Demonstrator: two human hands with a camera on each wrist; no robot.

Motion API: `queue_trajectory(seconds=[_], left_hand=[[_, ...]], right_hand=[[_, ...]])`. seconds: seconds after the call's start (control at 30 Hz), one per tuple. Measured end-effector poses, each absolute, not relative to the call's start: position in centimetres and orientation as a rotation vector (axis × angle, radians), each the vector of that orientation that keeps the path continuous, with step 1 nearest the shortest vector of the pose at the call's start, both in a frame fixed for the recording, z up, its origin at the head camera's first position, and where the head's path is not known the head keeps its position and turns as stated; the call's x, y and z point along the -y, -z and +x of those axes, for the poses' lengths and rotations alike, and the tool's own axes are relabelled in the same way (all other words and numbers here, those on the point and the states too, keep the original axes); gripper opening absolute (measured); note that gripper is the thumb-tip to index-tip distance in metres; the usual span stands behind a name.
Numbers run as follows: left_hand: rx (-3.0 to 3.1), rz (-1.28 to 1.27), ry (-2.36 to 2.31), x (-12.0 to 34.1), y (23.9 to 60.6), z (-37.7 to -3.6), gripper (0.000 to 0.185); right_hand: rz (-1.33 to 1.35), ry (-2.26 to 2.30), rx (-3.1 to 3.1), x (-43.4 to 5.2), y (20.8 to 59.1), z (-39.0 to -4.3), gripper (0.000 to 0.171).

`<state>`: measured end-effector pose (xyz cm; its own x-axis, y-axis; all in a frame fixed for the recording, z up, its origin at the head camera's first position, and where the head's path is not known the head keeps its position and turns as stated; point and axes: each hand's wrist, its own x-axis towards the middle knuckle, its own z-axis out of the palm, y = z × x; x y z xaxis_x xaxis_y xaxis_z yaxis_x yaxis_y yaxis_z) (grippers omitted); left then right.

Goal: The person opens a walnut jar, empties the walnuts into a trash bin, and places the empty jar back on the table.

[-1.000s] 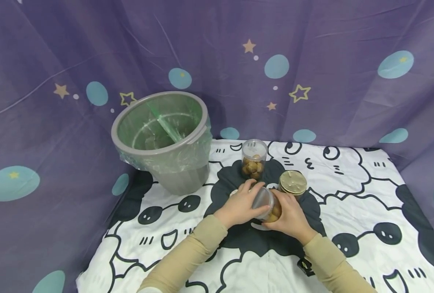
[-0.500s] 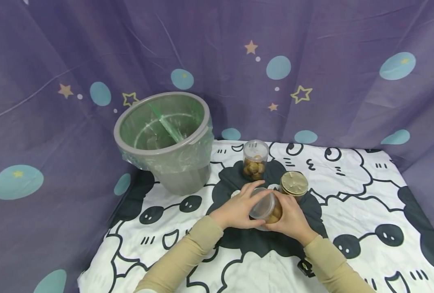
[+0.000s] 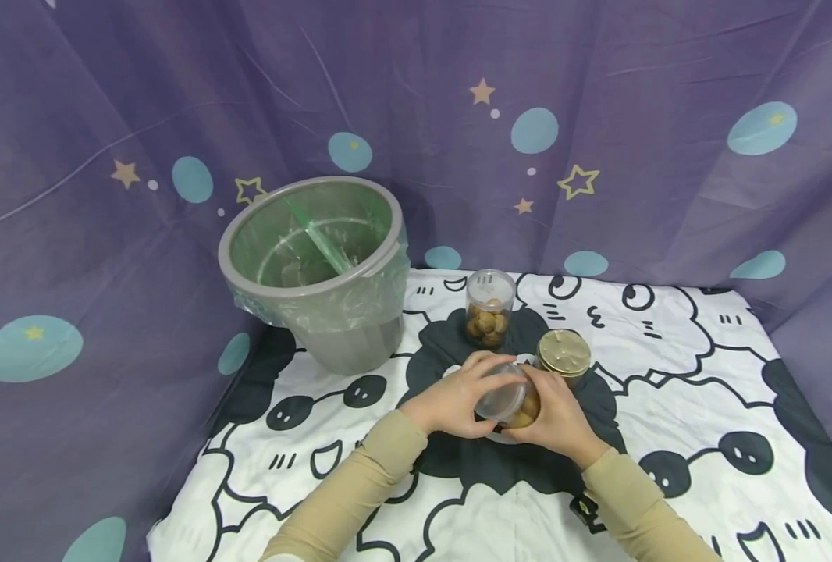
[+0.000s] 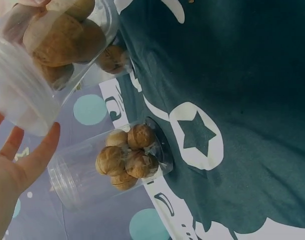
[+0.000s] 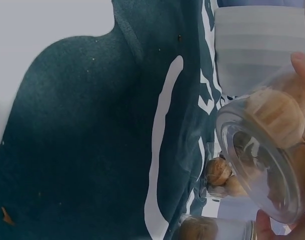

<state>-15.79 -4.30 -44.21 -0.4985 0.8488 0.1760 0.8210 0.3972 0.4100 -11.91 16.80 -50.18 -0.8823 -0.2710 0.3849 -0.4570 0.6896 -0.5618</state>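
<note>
My right hand [image 3: 560, 414] grips a clear plastic jar [image 3: 531, 406] of walnuts around its body, tilted with the top toward the left. At that top, the fingers and thumb of my left hand [image 3: 451, 402] hold the translucent screw lid [image 4: 22, 85] by its edge. The right wrist view shows the jar's clear bottom [image 5: 260, 162] raised off the cloth, with walnuts [image 5: 277, 117] behind it. Just beyond my hands stands a second jar [image 3: 563, 355], capped with a gold lid. Farther back, a third jar [image 4: 112, 160] is about half full of walnuts.
A grey bin [image 3: 349, 336] lined with a thin green bag stands at the back left. Black-and-white cartoon cloth [image 3: 500, 515] covers the table. A small black object [image 3: 586, 511] lies by the right sleeve. Purple curtain [image 3: 416, 94] hangs behind and at the sides.
The left fingers have shifted around the lid's edge, and the lid is slightly farther left. My right hand keeps its hold on the jar. The head view has shifted slightly.
</note>
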Motion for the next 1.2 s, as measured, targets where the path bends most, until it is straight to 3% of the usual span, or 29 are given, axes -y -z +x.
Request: queue_trajectory(seconds=[0.27,0.7,0.87,1.07,1.2], left_hand=[[-2.598,1.474,-0.747,4.4,44.1,-16.0,0.062],[-2.734,1.082,-0.761,3.6,43.9,-15.3,0.061],[-2.725,0.963,-0.758,3.5,43.7,-15.3,0.068],[-2.659,1.106,-0.768,4.0,44.2,-15.4,0.083],[-2.587,1.279,-0.74,4.6,44.3,-15.4,0.084]], right_hand=[[0.606,-0.98,2.624,-16.6,50.4,-12.1,0.101],[0.575,-1.009,2.667,-16.4,50.2,-12.0,0.1],[0.575,-0.989,2.675,-16.4,50.1,-12.1,0.099],[0.591,-0.961,2.656,-16.4,50.3,-12.0,0.102],[0.602,-0.951,2.658,-16.4,50.5,-12.0,0.102]])
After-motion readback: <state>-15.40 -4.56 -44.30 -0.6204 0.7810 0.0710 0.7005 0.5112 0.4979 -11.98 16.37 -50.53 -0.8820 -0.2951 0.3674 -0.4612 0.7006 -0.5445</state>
